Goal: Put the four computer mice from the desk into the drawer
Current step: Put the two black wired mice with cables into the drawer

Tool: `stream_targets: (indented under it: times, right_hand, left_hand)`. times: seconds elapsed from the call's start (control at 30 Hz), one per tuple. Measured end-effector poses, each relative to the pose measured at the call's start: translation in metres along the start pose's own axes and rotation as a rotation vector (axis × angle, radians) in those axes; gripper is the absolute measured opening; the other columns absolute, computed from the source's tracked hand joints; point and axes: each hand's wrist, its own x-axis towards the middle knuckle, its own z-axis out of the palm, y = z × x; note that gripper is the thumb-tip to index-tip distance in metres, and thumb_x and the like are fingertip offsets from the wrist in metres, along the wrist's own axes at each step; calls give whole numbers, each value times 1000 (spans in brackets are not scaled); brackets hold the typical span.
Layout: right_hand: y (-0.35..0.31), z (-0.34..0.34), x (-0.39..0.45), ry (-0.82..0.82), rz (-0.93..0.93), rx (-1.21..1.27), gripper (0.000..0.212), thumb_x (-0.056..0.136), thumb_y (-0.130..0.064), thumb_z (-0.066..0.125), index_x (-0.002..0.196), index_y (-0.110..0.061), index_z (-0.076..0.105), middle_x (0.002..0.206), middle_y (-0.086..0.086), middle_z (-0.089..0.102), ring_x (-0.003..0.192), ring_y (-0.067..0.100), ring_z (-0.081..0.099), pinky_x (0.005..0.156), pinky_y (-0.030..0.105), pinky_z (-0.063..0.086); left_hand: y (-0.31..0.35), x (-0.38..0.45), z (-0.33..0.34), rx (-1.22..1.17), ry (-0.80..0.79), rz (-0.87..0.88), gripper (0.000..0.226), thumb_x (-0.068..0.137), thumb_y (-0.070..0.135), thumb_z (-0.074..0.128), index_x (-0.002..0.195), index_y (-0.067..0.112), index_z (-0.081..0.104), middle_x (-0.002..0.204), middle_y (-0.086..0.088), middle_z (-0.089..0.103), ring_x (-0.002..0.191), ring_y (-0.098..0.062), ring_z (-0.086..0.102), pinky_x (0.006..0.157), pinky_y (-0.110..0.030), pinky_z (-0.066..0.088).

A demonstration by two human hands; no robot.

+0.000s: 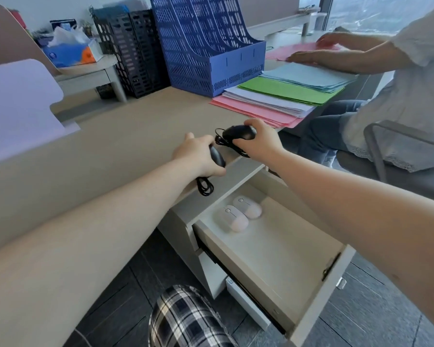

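Observation:
The drawer (318,304) under the desk stands pulled out. Two pale pink wireless mice (232,217) (248,206) lie side by side at its back left. My left hand (198,154) is closed on a black wired mouse (217,155) at the desk's front edge, its bundled cable (204,187) dangling below. My right hand (258,141) grips a second black wired mouse (238,132) just above the desk edge, its coiled cable (226,144) hanging under it.
On the beige desk (110,146) stand a blue file rack (211,43) and a black one (133,51), with stacked coloured papers (281,98) to the right. Another person (398,78) sits at the right, hands on papers. My plaid knee (186,319) is below.

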Motion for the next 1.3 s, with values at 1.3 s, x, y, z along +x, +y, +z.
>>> stream_targets:
  times: [1.3]
  right_hand:
    - [186, 41, -82, -622, 215, -378, 62, 81, -38, 65, 137, -21, 42, 134, 12, 54, 124, 33, 48, 103, 37, 40]
  left_hand:
    - [53, -54, 227, -73, -453, -72, 71, 60, 47, 80, 119, 25, 48, 129, -8, 31, 110, -39, 49, 95, -43, 46]
